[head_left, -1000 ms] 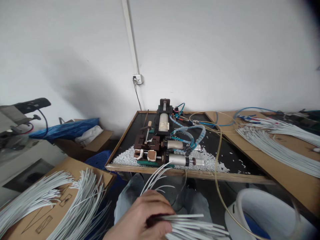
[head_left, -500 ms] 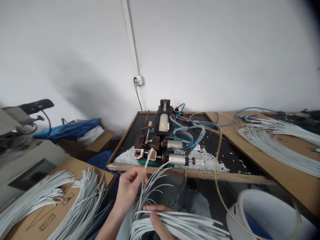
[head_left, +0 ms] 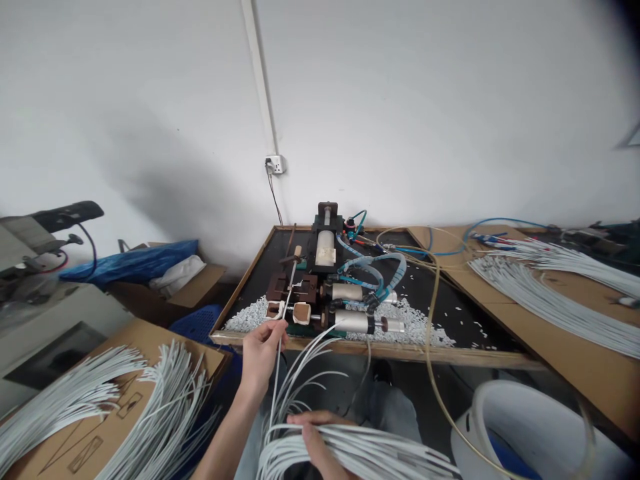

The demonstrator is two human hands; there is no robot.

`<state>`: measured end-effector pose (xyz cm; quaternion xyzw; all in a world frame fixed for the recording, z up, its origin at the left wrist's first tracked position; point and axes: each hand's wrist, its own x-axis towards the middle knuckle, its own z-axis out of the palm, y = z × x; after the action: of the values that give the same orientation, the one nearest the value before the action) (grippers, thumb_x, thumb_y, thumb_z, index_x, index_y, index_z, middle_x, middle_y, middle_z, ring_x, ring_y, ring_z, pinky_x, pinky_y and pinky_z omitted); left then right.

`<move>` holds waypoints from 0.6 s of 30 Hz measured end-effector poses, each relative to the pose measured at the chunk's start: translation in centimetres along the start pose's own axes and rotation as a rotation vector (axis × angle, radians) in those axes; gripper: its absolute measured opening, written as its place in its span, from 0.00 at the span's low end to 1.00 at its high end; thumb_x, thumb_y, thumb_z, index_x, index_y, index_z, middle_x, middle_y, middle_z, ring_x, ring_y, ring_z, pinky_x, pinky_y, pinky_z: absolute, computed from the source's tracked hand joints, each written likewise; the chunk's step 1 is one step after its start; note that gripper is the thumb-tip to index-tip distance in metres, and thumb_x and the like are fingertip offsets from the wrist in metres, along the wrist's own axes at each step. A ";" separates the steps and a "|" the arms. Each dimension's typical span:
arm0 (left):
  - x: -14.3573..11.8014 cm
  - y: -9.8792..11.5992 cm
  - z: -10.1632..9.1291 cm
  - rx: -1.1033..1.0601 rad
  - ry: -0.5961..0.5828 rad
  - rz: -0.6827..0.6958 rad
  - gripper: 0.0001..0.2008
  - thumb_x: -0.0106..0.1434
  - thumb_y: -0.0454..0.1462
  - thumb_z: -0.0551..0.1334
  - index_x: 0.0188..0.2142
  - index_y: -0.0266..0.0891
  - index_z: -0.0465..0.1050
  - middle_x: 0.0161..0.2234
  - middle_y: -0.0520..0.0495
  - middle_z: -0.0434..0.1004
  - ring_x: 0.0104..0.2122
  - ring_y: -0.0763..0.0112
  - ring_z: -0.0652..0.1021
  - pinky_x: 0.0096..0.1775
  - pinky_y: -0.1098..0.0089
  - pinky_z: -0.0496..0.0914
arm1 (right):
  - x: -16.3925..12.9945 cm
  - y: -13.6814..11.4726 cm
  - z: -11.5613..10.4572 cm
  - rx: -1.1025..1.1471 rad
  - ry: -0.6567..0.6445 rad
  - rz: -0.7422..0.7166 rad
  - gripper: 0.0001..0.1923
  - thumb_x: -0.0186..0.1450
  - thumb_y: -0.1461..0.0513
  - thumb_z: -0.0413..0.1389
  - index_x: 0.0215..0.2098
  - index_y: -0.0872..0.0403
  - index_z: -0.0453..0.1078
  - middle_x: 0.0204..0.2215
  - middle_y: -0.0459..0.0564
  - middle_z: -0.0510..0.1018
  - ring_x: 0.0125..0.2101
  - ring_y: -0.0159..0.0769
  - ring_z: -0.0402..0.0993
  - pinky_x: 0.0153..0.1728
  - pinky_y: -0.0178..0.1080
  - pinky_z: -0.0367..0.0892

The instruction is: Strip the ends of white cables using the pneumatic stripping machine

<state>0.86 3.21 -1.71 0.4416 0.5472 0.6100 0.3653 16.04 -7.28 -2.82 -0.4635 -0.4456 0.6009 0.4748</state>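
Observation:
My left hand (head_left: 264, 343) pinches a single white wire (head_left: 277, 383) near the front of the stripping machine. The far part of this wire passes between the two pale-edged clamp pads, the left pad (head_left: 274, 309) and the right pad (head_left: 301, 313), and reaches toward the brown block (head_left: 306, 288) behind. My right hand (head_left: 323, 437) is closed around a bundle of white wires (head_left: 380, 448) over my lap. Several loose wire ends from the bundle fan up toward the table edge. Two silver cylinders, the nearer one (head_left: 354, 320) in front, lie right of the pads.
Short white offcuts (head_left: 415, 323) cover part of the black table, which has a raised wooden rim (head_left: 400, 353). Wire bundles lie on cardboard at left (head_left: 160, 413) and right (head_left: 550, 293). A white bucket (head_left: 475, 427) and a looping clear hose (head_left: 431, 333) are at right.
My left hand has moved forward and slightly left. Its wire has gone from in front of the right pad to between the pads, reaching farther in. My right hand stays put.

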 end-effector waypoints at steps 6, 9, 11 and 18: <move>-0.3 0.1 0.4 0.008 0.038 0.011 0.16 0.58 0.44 0.66 0.20 0.37 0.71 0.17 0.54 0.70 0.17 0.76 0.67 0.23 0.75 0.63 | -0.4 -1.2 0.3 -0.031 0.029 -0.014 0.25 0.54 0.40 0.61 0.30 0.51 0.83 0.29 0.53 0.86 0.30 0.49 0.83 0.34 0.43 0.77; -0.5 -0.1 0.8 0.050 0.060 0.028 0.17 0.59 0.44 0.65 0.20 0.37 0.71 0.16 0.54 0.70 0.16 0.75 0.68 0.24 0.75 0.62 | -0.5 -1.8 0.4 -0.042 0.052 0.002 0.24 0.55 0.40 0.60 0.30 0.50 0.83 0.30 0.53 0.86 0.31 0.49 0.83 0.34 0.42 0.76; -0.5 -0.2 1.0 0.075 0.096 0.033 0.17 0.60 0.45 0.64 0.20 0.37 0.72 0.15 0.54 0.70 0.16 0.74 0.68 0.24 0.74 0.63 | -0.5 -1.9 0.4 -0.042 0.058 0.004 0.24 0.55 0.40 0.60 0.30 0.50 0.82 0.30 0.52 0.86 0.32 0.49 0.83 0.36 0.42 0.77; -0.6 -0.1 1.2 0.058 0.136 0.037 0.16 0.58 0.45 0.65 0.21 0.36 0.74 0.16 0.52 0.73 0.16 0.73 0.70 0.24 0.73 0.65 | -0.3 -0.9 0.4 -0.032 0.058 0.006 0.25 0.54 0.39 0.60 0.29 0.50 0.82 0.31 0.53 0.86 0.34 0.51 0.83 0.38 0.43 0.77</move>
<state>2.17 3.06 -1.92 0.4196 0.5800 0.6290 0.3030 15.87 -7.51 -1.88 -0.4897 -0.4399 0.5812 0.4785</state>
